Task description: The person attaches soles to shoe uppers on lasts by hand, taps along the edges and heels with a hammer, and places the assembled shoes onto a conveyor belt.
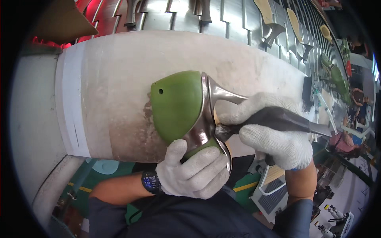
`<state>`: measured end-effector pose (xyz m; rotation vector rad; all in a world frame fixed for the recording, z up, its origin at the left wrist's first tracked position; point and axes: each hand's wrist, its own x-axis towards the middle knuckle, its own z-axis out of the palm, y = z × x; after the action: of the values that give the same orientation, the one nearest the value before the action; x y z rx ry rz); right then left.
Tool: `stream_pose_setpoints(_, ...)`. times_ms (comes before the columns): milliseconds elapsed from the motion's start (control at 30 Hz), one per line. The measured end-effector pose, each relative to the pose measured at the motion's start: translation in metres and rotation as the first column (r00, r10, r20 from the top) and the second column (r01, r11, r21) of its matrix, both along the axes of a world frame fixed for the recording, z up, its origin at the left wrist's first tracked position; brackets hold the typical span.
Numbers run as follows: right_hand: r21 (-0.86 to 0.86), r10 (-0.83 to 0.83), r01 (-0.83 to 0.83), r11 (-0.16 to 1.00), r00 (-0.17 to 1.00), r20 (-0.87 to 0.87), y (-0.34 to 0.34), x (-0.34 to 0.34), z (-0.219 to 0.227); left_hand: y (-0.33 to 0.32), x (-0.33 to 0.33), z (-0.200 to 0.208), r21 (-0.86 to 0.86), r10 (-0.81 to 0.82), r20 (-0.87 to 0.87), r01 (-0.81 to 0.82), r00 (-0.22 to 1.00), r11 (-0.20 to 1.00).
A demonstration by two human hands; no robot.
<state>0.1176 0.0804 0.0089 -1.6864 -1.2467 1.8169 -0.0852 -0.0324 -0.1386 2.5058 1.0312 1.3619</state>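
A high-heeled shoe with shiny bronze-brown trim (200,133) sits on a green shoe last (178,103), tilted over the near part of the worktable. Its bronze heel (224,94) points right toward my right hand. My left hand (194,168), in a white knit glove, is closed around the near end of the shoe. My right hand (274,135), gloved alike, grips a dark hammer (276,118) with a rounded face and a tapered far end. The rounded face is at the shoe's bronze trim; whether it touches is hard to tell.
The pale worktable (123,59) has a worn, stained patch and a white strip at its left. Behind it runs a metal slat conveyor (234,20) carrying several heeled shoes. A brown cardboard flap (63,20) hangs at the far left. A rack with a grey panel (274,194) stands at the lower right.
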Motion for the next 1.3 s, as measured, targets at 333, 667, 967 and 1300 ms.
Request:
stream_pose_setpoints(333,0.136,0.251,-0.270,0.953,0.958,0.143,-0.004,-0.009,0.008,0.000,0.001,0.000,0.058,0.037,0.010,-0.037,0.999,0.998)
stream_pose_setpoints(667,0.671,-0.269,0.211,0.711,0.963,-0.017,-0.161,0.053,0.002,0.002,0.005,0.000,0.078,0.004,0.019,-0.006,1.000,0.997)
stream_pose_setpoints(967,0.604,-0.061,0.170,0.779,0.979,-0.196,-0.099,0.029,-0.033,0.009,0.020,0.022,0.116,0.047,-0.058,-0.040,0.997,0.992)
stream_pose_setpoints(1300,0.683,-0.204,0.089,0.725,0.975,0.089,-0.135,0.067,-0.026,0.027,-0.056,0.072,-0.425,0.280,0.903,0.584,0.326,0.691)
